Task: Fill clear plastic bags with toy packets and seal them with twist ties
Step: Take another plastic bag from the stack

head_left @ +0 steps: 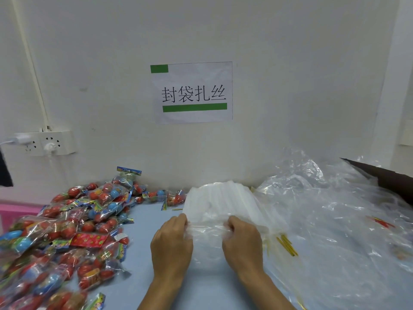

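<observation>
Both the left hand point(172, 242) and the right hand point(242, 240) pinch the near edge of a clear plastic bag point(207, 249) at the table's point(147, 242) middle. Toy packets point(73, 231) heap along the left edge; gold twist ties point(287, 245) lie just right of the right hand.

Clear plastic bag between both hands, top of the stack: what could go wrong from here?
1. The left hand and right hand pinch the thin clear plastic bag on the white stack of flat bags; two sheets may lift together.
2. The gold twist ties lie partly under loose crumpled plastic sheeting and could get buried.
</observation>
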